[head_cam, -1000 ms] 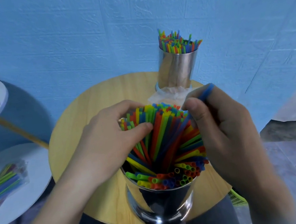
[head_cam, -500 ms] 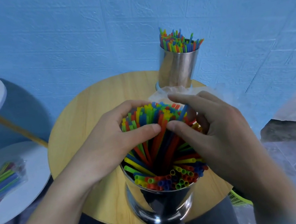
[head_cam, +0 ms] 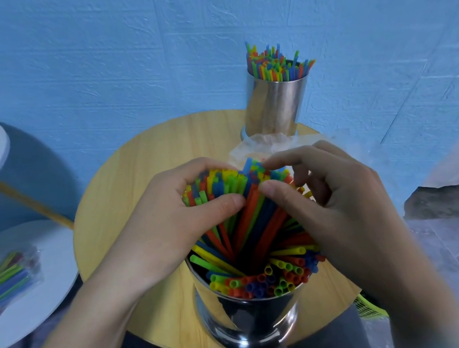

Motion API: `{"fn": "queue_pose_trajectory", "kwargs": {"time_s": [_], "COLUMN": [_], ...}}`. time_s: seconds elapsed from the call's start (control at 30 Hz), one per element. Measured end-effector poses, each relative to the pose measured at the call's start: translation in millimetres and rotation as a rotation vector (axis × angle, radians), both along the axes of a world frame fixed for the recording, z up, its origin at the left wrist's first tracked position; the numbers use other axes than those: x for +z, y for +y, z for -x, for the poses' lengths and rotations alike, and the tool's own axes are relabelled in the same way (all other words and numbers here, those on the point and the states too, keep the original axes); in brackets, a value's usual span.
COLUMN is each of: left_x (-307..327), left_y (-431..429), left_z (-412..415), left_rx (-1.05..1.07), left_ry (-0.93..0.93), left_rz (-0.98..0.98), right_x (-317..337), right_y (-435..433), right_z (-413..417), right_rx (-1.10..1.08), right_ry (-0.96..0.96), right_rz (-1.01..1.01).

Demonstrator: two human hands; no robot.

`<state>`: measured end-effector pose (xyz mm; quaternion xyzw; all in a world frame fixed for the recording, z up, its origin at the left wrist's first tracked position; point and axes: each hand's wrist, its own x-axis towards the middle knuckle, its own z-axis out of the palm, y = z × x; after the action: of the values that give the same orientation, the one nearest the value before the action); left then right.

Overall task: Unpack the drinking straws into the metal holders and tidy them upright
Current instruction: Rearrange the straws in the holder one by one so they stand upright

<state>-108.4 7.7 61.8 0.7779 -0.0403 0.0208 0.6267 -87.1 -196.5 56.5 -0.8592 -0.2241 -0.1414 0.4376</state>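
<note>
A: Where are the straws [head_cam: 249,231] standing at this moment?

B: They are standing in the near metal holder [head_cam: 251,320], which is resting at the near edge of the round wooden table [head_cam: 137,170]. They are red, orange, yellow, green and blue. They are not standing straight: many are leaning and crossing each other, and some open ends are pointing over the near rim.

A: What is the left hand [head_cam: 169,222] doing?

B: It is curling its fingers round the upper ends of the bundle from the left, and its thumb is pressing on the near side of the straws.

A: And the right hand [head_cam: 340,216]?

B: Its thumb and forefinger are pinching the straw tips just beside the left thumb. The other fingers are hanging loosely bent.

A: Is another holder showing?

B: Yes, the far metal holder [head_cam: 275,103] is standing at the far right edge of the table. A second bunch [head_cam: 277,64] is sticking up in it, almost upright, with uneven tips. A crumpled plastic wrapper [head_cam: 265,141] is lying just in front of it. On a white shelf [head_cam: 47,263] to the left, a packed bundle [head_cam: 2,282] is lying in a clear bag.
</note>
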Motion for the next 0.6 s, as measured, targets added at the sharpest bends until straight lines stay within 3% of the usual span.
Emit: {"fn": "queue_pose_trajectory", "kwargs": {"time_s": [0.6], "left_x": [11.2], "left_y": [-2.9], "left_z": [-7.0], "left_rx": [0.025], "left_ry": [-0.156], "left_rz": [-0.171], "right_x": [-2.3], "right_y": [-2.6], "right_z": [1.6], "right_rx": [0.021], "right_ry": [0.025], "right_rz": [-0.008]}}
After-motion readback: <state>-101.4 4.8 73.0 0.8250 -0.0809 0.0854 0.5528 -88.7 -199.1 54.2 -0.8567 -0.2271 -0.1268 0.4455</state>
